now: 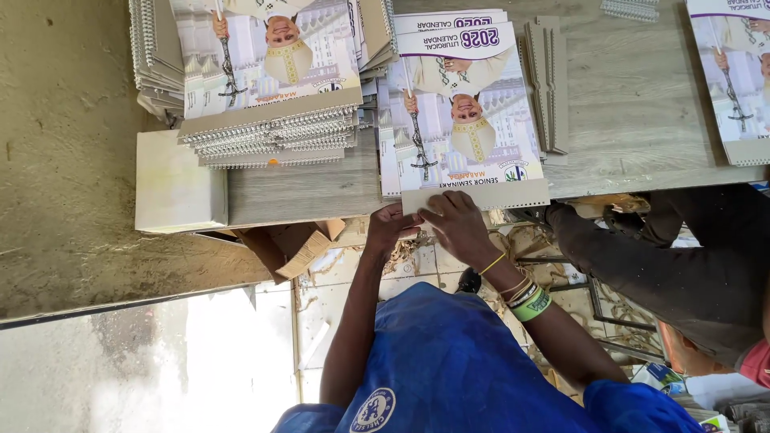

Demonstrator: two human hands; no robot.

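Step in hand: both hands are working at the near edge of the calendar (461,120) lying in the upper middle of the frame, squaring its grey backing board (513,195) at the desk (634,104) edge
Left hand (391,227): fingers are curling and pinching the lower left corner of the backing board, thumb side tucked under the edge
Right hand (459,224): fingers are spreading flat and pressing down on the board's near strip, just beside the left hand
Doing it well, as I judge: keeping the right hand pressing flat so the sheets are not sliding, while the left is nudging the corner until the punched holes are lining up; the board is overhanging the desk edge, so too hard a pull is risking tipping the stack
Calendars lying open to view: three, being the one in hand, one topping the bound stack (269,132) at upper left, one partly cut off at upper right (734,80)
Bound stack: several wire-bound copies, exact count hard to tell
Board strips (548,84): a small pile right of the calendar, number unclear
Wire coil (630,8): one at the top edge
Wristbands (525,298): several on the right wrist, one green
Other person: one dark sleeve (642,248) at the right
Cardboard scraps (293,244): lying below the desk
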